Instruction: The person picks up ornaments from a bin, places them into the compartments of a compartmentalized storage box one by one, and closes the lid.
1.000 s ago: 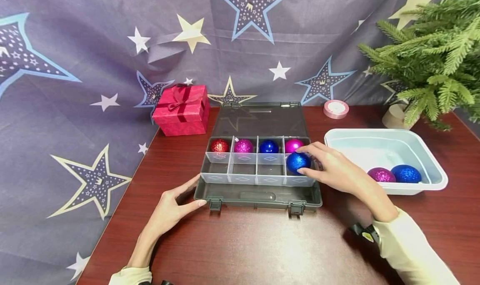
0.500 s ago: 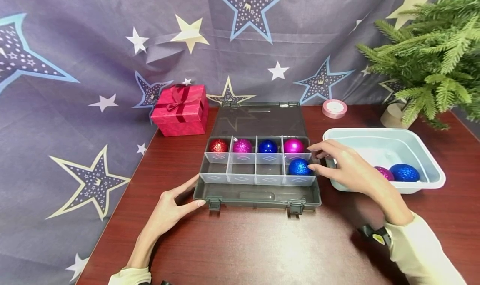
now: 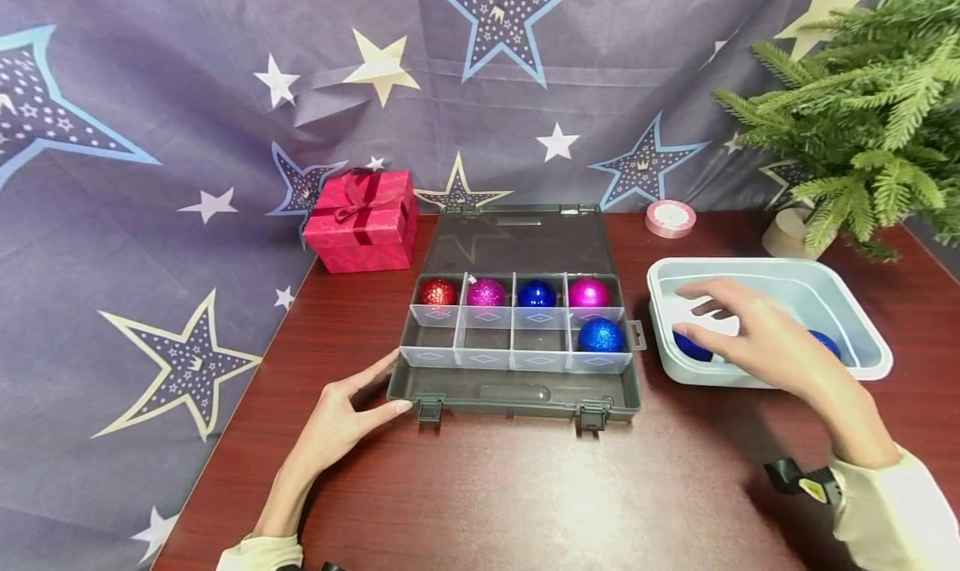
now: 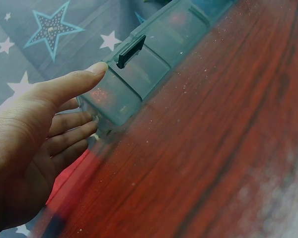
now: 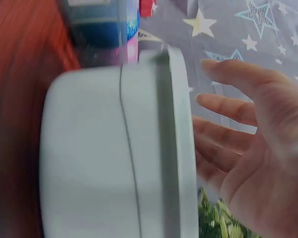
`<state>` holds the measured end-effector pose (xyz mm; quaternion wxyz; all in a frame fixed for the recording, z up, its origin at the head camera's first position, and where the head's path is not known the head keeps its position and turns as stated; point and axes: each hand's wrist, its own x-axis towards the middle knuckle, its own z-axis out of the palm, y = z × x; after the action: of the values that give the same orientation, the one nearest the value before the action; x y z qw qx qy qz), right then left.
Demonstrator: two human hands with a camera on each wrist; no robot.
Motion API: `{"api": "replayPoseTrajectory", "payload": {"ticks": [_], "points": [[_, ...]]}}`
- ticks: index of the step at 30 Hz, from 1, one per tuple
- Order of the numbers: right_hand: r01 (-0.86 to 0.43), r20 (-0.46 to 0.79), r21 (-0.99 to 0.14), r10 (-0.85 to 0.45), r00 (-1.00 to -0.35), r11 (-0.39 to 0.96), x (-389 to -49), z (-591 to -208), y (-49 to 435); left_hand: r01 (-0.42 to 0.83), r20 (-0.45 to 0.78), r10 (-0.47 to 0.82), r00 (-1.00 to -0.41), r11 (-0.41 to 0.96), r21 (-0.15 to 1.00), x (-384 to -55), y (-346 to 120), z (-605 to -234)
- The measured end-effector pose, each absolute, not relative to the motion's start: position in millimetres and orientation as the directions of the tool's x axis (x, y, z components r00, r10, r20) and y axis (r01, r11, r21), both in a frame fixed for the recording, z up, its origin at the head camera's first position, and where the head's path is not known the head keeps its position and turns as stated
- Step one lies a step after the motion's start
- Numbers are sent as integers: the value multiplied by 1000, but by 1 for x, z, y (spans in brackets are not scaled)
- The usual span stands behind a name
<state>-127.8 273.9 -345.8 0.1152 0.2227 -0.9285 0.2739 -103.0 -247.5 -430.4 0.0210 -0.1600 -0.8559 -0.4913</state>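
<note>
Baubles (image 3: 537, 294), 5 of them, sit 1 per compartment in an organizer box (image 3: 517, 388) whose dividers presumably stop rolling. The left hand (image 3: 341, 417) touches its near-left corner, grip spread, probably steadying it; the right hand (image 3: 761, 329), grip half-parted around nothing, hovers over a tub (image 3: 862, 304) showing 2 blue baubles (image 3: 692, 348).

In the head view, our left hand (image 3: 337, 421) sits lower left of centre, thumb (image 3: 386, 413) and fingers (image 3: 372, 374) spread apart; our right hand (image 3: 765, 331) hangs right of centre, loosely bent, its forearm (image 3: 862, 425) slanting toward the lower right corner.
</note>
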Motion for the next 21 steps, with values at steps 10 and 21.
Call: {"api": "replayPoseTrajectory", "payload": {"ticks": [10, 21], "points": [[-443, 314, -465, -325, -892, 767, -125, -356, 303, 302, 199, 259, -945, 465, 832, -103, -248, -430], [-411, 214, -441, -352, -911, 798, -132, -360, 304, 312, 209, 269, -940, 436, 844, -103, -247, -431]]}}
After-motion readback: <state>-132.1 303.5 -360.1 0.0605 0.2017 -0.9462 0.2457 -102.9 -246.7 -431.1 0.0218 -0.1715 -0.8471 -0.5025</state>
